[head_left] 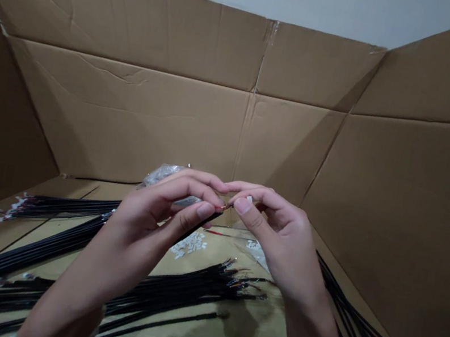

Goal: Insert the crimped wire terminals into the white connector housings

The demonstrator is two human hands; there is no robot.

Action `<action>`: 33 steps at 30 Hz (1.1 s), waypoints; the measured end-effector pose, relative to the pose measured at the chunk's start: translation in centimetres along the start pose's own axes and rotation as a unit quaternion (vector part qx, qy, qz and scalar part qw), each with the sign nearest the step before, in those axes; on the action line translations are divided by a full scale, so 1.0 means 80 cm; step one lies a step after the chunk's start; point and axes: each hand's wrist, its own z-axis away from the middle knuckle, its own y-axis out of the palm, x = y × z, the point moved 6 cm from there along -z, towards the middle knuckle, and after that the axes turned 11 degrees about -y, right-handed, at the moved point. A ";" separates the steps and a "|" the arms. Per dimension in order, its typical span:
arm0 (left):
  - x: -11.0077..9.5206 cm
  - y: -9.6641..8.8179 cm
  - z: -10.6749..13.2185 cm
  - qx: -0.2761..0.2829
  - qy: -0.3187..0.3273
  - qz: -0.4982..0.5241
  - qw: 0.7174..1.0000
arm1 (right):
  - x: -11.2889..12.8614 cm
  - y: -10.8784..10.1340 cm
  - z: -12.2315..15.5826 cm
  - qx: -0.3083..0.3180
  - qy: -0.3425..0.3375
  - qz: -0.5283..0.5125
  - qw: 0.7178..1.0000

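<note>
My left hand [167, 205] and my right hand [279, 229] meet at their fingertips above the floor of a large cardboard box [131, 112]. The left hand pinches the end of a thin black cable [202, 223] with a small reddish wire tip showing between the fingers. My right hand pinches a tiny white piece [249, 199] close against that tip. Both hands are closed in a pinch. Below them lies a bundle of black cables [187, 289] with coloured wire ends.
More black cables lie at the left [58, 207] and along the right wall [354, 322]. A small heap of white connector pieces [190, 244] sits on the box floor. A clear plastic bag [161, 174] shows behind my left hand. Tall cardboard walls surround everything.
</note>
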 end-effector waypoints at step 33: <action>0.012 0.037 0.001 0.221 -0.196 0.299 0.907 | 0.047 -0.003 0.012 0.056 -0.224 0.060 0.971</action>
